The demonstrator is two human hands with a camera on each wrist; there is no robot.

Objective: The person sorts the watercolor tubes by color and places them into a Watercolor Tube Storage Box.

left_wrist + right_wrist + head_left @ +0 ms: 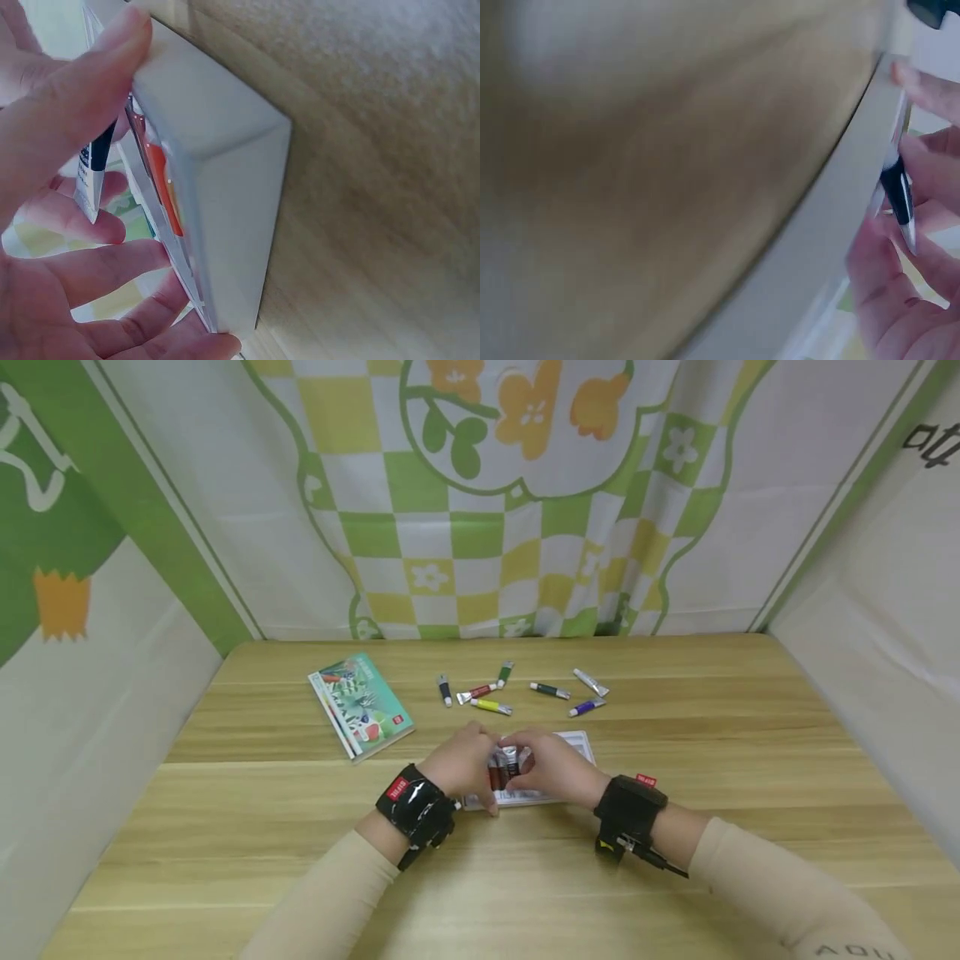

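Observation:
A shallow white tray (577, 745) with paint tubes in it lies on the wooden table near its middle. Both hands meet over the tray's left part. My left hand (483, 774) grips the tray's end: its thumb (112, 60) presses on the white rim (225, 187), and fingers (112, 270) lie at the other side. An orange tube (159, 184) shows inside the tray. My right hand (534, 764) pinches a dark tube (509, 763) over the tray; the same dark tube (896, 191) appears blurred among its fingers (930, 169), and the tube's white crimped end (91, 184) shows in the left wrist view.
Several loose paint tubes lie behind the tray, among them a yellow one (491, 706), a dark green one (550, 691) and a purple one (587, 707). A green printed box lid (360, 706) sits at the left. Cloth walls (480, 502) close in the table on three sides.

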